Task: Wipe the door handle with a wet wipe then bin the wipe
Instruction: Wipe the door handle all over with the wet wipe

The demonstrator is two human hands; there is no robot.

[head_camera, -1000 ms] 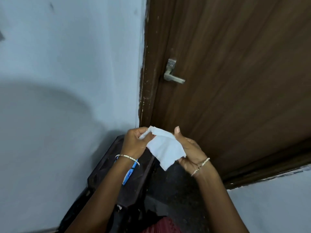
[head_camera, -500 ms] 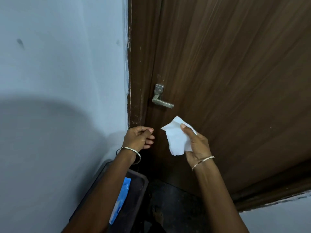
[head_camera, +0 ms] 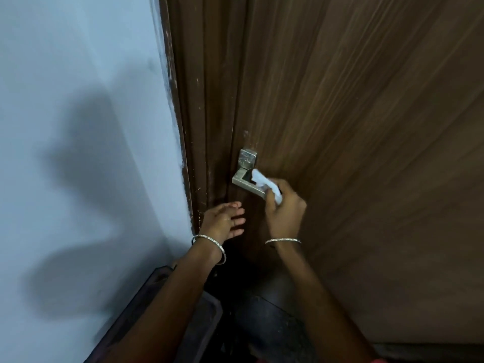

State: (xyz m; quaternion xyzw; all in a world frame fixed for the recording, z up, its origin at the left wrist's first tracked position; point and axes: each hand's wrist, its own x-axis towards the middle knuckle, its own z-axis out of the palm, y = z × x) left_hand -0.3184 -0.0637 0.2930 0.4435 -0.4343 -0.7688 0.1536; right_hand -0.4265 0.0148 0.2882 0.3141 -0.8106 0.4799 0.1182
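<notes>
A dark container (head_camera: 136, 310) sits low by the wall, its contents hidden behind the forearm. The left hand (head_camera: 222, 220) hovers open, fingers spread. The door handle (head_camera: 245, 182) points right and slightly downward. On its free end the right hand (head_camera: 286, 212) grips the wipe (head_camera: 263, 182).

Tight corner around the handle, open door face to the right.

The door handle (head_camera: 247, 179) juts from the door (head_camera: 366, 153) close to the door frame (head_camera: 199, 127), and the wall (head_camera: 78, 100) closes in on the left. The right hand (head_camera: 284, 210) and its wet wipe (head_camera: 264, 183) block the lever's free end. The left hand (head_camera: 222, 221), fingers spread, fills the gap just below. Above the handle and rightward the door is flat. A dark container (head_camera: 199, 318) sits low against the wall.
</notes>
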